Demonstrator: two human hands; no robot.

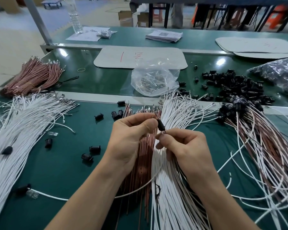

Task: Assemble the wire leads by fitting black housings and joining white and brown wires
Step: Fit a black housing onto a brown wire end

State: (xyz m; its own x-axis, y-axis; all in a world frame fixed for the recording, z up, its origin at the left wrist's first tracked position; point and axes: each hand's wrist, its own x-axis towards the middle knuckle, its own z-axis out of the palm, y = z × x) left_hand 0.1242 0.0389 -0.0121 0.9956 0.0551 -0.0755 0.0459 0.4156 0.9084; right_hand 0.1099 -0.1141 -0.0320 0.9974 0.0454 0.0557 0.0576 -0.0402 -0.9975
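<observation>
My left hand (131, 135) pinches a black housing (161, 126) between thumb and fingers, just above the middle of the bench. My right hand (183, 146) pinches a wire end at the housing's lower tip; a white wire (146, 185) loops down from it. Under my hands lie a bundle of brown wires (138, 165) and a bundle of white wires (166, 188). Finished leads with housings (249, 130) fan out to the right. Loose black housings (234, 85) are heaped at the back right.
A big sheaf of white wires (20, 127) lies at the left, with tied brown wires (33, 75) behind it. A clear bag of metal terminals (154, 80) sits in the middle back. Stray housings (95, 149) dot the green mat (70, 163). A water bottle (76, 19) stands far back.
</observation>
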